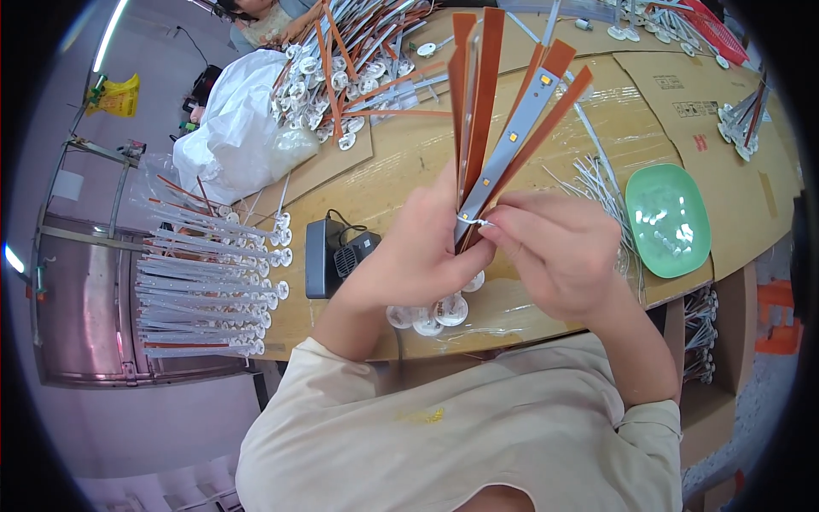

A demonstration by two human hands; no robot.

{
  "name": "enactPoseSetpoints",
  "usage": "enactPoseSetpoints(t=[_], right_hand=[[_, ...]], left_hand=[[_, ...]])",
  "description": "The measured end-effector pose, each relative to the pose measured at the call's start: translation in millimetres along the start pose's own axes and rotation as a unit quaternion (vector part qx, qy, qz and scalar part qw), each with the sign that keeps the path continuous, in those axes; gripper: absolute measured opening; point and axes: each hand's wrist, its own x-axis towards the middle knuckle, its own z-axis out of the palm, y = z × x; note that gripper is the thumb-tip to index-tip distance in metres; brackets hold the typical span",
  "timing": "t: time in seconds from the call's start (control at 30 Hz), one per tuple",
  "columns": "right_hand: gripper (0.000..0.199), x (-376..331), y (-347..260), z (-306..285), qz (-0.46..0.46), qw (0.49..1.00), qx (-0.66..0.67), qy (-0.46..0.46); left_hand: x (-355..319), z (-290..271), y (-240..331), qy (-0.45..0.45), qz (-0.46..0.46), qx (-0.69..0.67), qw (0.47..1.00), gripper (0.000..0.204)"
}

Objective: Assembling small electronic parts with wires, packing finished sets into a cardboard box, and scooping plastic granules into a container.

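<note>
My left hand [414, 247] is closed around a bundle of LED light strips [514, 136], held tilted above the table. The strips fan out upward with orange-brown backs, and one pale face carries small yellow LEDs. Below my left hand, the bundle's round white end discs [428, 321] hang near the table's front edge. A thin white twist tie [469, 221] crosses the strips just above my left thumb. My right hand [567, 247] is closed in a pinch on the tie's end, at the right side of the bundle.
Loose white ties [589, 188] lie right of my hands, beside a green tray [636, 229]. A dark box-shaped device [322, 256] with a cable stands left. Stacked strips [196, 294] fill the left edge. Beyond are a white plastic bag [226, 128], heaped strips [337, 81] and another person [260, 24].
</note>
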Motion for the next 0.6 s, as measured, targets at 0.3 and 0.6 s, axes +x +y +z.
enactPoseSetpoints(t=[0.3, 0.6], right_hand=[[0.010, 16.2, -14.1, -5.1, 0.513, 0.735, 0.440, -0.056], [0.043, 20.0, 12.2, -13.0, 0.441, 0.825, 0.350, -0.047]], left_hand=[[-5.8, -8.7, 6.4, -0.048, -0.031, -0.071, 0.996, 0.032], [-1.5, 1.3, 4.3, -0.203, -0.112, -0.347, 0.909, 0.076]])
